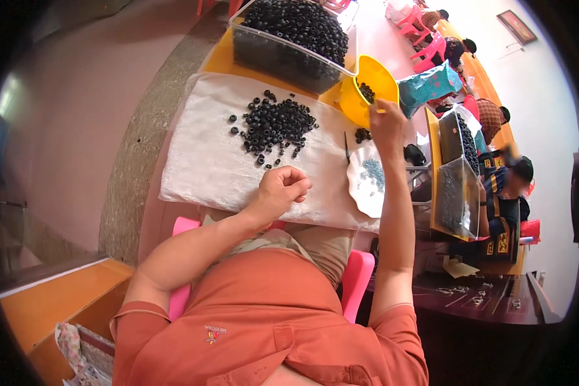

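Note:
Black beads point(273, 125) lie in a loose heap on a white towel point(193, 148) in front of me. My left hand point(282, 191) rests at the near side of that heap, thumb and fingers closed together; whatever they hold is too small or hidden to make out. Over the near rim of a yellow bowl point(381, 78) is my right hand point(386, 125), its fingers drawn together, their contents not visible. Some dark beads sit inside the bowl. Beside my right forearm, a white scalloped dish point(360, 193) carries small pale blue beads.
A clear plastic bin point(289, 74) full of black beads stands beyond the towel. A thin dark tool point(347, 147) and a small bead cluster point(363, 135) lie near the dish. To the right, other people sit at a table with clear bins point(457, 193) and a teal bag point(431, 87).

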A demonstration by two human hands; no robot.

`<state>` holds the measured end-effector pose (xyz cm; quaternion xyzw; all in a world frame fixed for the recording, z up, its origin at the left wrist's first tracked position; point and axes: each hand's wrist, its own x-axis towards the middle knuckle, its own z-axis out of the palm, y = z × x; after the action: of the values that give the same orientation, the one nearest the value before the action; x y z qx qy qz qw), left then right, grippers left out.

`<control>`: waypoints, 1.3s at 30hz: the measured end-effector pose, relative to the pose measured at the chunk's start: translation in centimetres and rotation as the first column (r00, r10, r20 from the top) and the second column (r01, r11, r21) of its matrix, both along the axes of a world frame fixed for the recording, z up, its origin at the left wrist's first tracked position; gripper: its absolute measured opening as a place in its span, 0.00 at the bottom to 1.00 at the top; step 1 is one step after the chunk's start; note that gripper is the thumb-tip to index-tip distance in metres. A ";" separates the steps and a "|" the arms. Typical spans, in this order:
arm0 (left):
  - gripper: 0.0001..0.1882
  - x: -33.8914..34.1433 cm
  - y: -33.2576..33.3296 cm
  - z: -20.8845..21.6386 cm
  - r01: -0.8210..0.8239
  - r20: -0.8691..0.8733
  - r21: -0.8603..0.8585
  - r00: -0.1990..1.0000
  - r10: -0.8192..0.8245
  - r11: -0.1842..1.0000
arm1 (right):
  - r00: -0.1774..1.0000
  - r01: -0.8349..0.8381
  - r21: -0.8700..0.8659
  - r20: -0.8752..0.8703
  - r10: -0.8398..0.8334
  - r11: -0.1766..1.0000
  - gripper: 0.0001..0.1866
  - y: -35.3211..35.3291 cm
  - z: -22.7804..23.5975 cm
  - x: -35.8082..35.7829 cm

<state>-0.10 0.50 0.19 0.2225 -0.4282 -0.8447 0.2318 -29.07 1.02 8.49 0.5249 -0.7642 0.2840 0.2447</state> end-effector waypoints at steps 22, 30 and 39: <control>0.06 -0.2 1.0 -0.7 -0.031 0.047 -0.262 0.998 0.045 0.965 | 0.921 -0.390 0.417 0.185 0.344 0.821 0.09 -1.4 -5.1 12.2; 0.06 -0.2 1.2 -0.8 -0.052 0.046 -0.247 0.997 0.065 0.968 | 0.906 -0.421 0.454 0.241 0.347 0.785 0.09 -0.7 -4.4 12.5; 0.05 -0.2 0.9 -0.9 -0.016 0.050 -0.256 0.998 0.030 0.967 | 0.871 -0.485 0.380 0.296 0.393 0.788 0.10 -0.5 -5.2 12.4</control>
<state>-0.27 1.40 -0.75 0.2183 -0.5367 -0.7735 0.2568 -16.62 0.56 3.29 0.6986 -0.6852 0.2036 -0.0326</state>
